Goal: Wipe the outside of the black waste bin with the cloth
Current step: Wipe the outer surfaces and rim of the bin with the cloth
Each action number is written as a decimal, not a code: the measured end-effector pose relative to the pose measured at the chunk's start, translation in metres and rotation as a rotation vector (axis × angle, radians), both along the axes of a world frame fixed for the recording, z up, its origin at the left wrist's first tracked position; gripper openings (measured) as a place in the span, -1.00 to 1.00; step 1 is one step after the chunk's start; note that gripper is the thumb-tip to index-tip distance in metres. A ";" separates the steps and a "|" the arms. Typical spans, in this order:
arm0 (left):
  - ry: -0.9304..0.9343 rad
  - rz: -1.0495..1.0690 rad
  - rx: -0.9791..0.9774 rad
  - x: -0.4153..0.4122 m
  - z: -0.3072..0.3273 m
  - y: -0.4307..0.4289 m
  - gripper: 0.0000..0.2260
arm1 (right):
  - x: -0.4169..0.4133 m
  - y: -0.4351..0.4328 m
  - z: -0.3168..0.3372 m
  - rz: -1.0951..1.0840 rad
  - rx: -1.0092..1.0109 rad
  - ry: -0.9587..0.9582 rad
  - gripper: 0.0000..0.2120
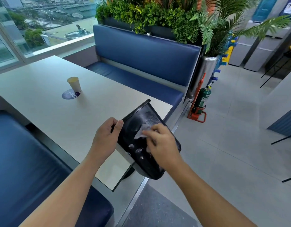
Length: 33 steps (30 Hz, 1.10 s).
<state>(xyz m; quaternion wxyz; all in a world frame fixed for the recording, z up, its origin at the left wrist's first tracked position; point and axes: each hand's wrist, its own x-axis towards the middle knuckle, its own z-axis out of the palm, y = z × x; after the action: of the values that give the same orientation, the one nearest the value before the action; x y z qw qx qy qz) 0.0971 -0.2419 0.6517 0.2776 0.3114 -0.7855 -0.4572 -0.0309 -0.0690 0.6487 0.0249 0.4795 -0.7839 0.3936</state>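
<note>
— Where was the bin?

— Tilted over the table's (51, 95) near corner. My left hand (105, 138) gripped the black waste bin (141, 154) by its side.

— And the right?

— My right hand (161, 141) pinched the cloth (140, 132) against its upper wall; the long axis ran away toward the far rim.

Pale surface (43, 82) before me, paper cup (74, 84) upright on a round purple sticker (68, 94), blue padded bench (146, 51) opposite me, green planter foliage (151, 15) above its backrest, green fire extinguisher (203, 97) in an orange floor stand (198, 110), city window (35, 23) to my left.
</note>
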 end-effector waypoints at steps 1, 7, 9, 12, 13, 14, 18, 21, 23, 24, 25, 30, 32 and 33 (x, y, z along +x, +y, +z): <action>0.000 -0.002 0.002 0.000 -0.001 0.000 -0.68 | -0.010 -0.003 0.001 -0.058 -0.002 -0.022 -0.77; -0.020 0.048 -0.074 -0.004 0.001 -0.009 -0.70 | 0.034 -0.031 0.000 0.065 -0.031 -0.044 -0.74; -0.045 0.051 -0.088 0.001 0.001 -0.018 -0.70 | 0.043 -0.026 -0.014 0.114 -0.012 -0.004 -0.72; -0.061 0.061 -0.067 0.007 0.001 -0.030 -0.68 | 0.030 -0.029 -0.021 0.049 -0.010 -0.056 -0.72; -0.066 0.060 -0.061 0.008 0.002 -0.031 -0.68 | 0.024 -0.034 -0.018 0.021 0.000 -0.079 -0.72; -0.071 0.055 -0.063 0.008 0.004 -0.032 -0.67 | 0.020 -0.039 -0.014 0.002 0.010 -0.100 -0.72; -0.100 0.021 -0.061 0.010 0.012 -0.038 -0.64 | 0.020 -0.057 0.000 0.021 0.022 -0.140 -0.71; -0.170 -0.026 0.031 0.006 0.020 -0.039 -0.61 | 0.028 -0.063 0.002 0.057 0.003 -0.144 -0.73; -0.205 -0.058 0.131 0.003 0.023 -0.037 -0.58 | 0.033 -0.066 0.001 0.080 0.004 -0.142 -0.74; -0.223 -0.072 0.156 0.004 0.022 -0.038 -0.57 | 0.034 -0.067 0.001 0.093 0.012 -0.139 -0.74; -0.241 -0.081 0.156 0.005 0.022 -0.038 -0.54 | 0.036 -0.067 0.000 0.106 0.022 -0.135 -0.74; -0.282 -0.032 0.065 0.007 0.019 -0.042 -0.50 | 0.031 -0.066 0.005 0.108 0.055 -0.129 -0.76; -0.278 -0.017 0.056 0.009 0.019 -0.043 -0.49 | 0.026 -0.066 0.006 0.088 0.064 -0.148 -0.78; -0.275 -0.009 0.062 0.011 0.019 -0.043 -0.49 | 0.023 -0.065 0.007 0.072 0.068 -0.145 -0.79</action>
<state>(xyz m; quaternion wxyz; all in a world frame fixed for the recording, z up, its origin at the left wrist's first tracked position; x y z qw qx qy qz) 0.1081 -0.2850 0.6707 0.1553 0.3761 -0.8030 -0.4355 -0.0074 -0.1340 0.6555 -0.0625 0.4782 -0.7787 0.4013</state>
